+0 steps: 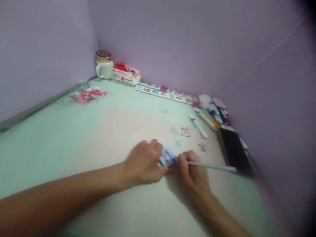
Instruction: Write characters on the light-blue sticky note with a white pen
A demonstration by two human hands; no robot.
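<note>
A small light-blue square piece (167, 156) with a dark purple character on it lies on the pale tabletop. My left hand (145, 162) grips its left side, fingers curled at the upper left and thumb along the lower edge. In my right hand (194, 171), closed in a pinch, is a thin silvery tool (212, 166); its tip touches or nearly touches the right edge of the piece, and its long handle points right. The exact shape of the tip is blurred. Handwritten characters (185, 132) show on the tabletop beyond my hands.
Red and white scraps (91, 95) lie at the back left. Against the wall stand a lidded white mug (106, 69) and a tissue pack (125, 74), then rows of character tiles (163, 93). A white marker (198, 126), other pens and a dark flat object (233, 149) are at the right.
</note>
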